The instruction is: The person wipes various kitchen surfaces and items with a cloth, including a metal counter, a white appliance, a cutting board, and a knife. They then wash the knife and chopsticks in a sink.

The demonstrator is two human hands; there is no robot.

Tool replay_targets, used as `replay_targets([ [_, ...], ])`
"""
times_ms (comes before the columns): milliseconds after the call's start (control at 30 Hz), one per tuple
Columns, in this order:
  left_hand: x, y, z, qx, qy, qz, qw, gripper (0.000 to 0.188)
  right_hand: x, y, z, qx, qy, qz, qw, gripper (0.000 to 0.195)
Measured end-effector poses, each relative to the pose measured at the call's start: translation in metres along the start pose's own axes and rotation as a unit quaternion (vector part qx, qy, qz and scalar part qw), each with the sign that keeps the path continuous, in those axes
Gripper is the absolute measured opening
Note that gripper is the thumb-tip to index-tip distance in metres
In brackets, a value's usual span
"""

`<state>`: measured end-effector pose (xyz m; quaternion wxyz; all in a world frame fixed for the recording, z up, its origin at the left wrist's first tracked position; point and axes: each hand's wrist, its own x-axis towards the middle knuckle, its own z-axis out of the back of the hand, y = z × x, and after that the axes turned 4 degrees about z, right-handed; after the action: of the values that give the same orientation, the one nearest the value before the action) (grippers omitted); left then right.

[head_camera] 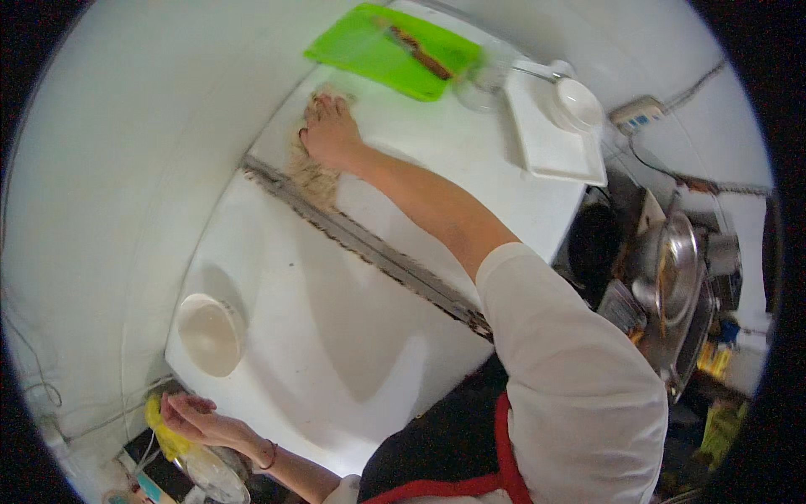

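My right hand (330, 133) presses on a beige cloth (313, 179), which lies on the white worktop (441, 145) beside a grey seam strip. A bright green cutting board (352, 47) lies beyond it, with a brown-handled knife (419, 53) on top. At lower left, my left hand (189, 419) is held past the worktop's edge, near a yellow cloth or bag (165, 435); whether it touches this cannot be told. Its fingers look loosely curled. A white bowl (211, 335) stands on the worktop above my left hand.
A white rectangular tray (563, 165) holds a small white bowl (577, 106). A clear glass vessel (482, 85) stands between tray and board. Metal pans (677, 271) crowd the right side. A white wall (157, 113) borders the worktop, and a power strip (637, 115) lies behind the tray.
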<state>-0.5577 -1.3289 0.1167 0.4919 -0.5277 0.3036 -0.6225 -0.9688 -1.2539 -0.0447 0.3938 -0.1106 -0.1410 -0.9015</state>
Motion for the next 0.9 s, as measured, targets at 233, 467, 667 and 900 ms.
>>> replay_targets([
  [233,-0.153,-0.087,-0.183,-0.144,0.589,0.061,0.793,0.024,-0.156,-0.049,0.076,0.028,0.032,0.059,0.997,0.048],
  [467,-0.322,-0.121,-0.361,-0.03,0.749,0.123,0.65,0.053,-0.297,-0.021,0.141,0.092,0.103,0.035,0.99,0.045],
  [667,-0.38,-0.111,-0.397,0.098,0.588,-0.128,0.793,0.032,-0.314,-0.007,0.151,0.227,0.07,-0.049,0.97,0.048],
  [900,-0.384,-0.116,-0.378,0.089,0.557,-0.139,0.814,0.02,-0.331,-0.013,0.12,0.316,0.037,-0.08,0.945,0.057],
])
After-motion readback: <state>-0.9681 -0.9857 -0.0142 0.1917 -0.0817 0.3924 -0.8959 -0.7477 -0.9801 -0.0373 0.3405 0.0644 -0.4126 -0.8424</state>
